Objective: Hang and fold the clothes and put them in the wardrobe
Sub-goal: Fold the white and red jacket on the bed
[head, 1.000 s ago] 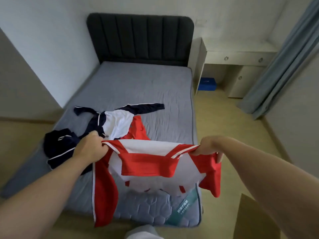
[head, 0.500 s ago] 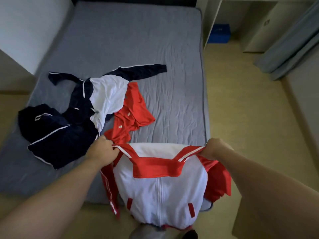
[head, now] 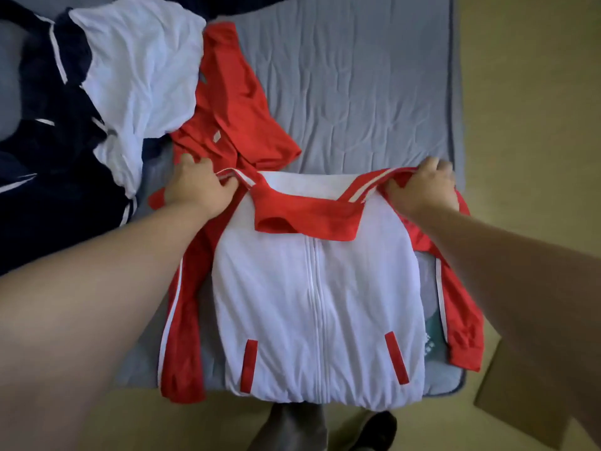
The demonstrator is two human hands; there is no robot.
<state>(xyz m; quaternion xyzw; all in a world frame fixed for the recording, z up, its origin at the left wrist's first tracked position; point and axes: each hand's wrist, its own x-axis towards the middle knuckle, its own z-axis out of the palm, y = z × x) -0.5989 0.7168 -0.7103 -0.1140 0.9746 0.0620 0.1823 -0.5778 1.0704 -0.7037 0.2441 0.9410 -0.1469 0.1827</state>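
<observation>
My left hand (head: 195, 187) and right hand (head: 422, 187) gripped the jacket's (head: 312, 288) shoulders near the mattress's (head: 357, 76) near edge. I judged it needed even tension — no twist.

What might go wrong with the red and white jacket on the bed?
The jacket has its hem over the bed's edge, so it may slide to the floor once the left hand and right hand let go. The red garment lies right by its shoulder and might get caught in a fold. The collar is rumpled and may crease.
</observation>
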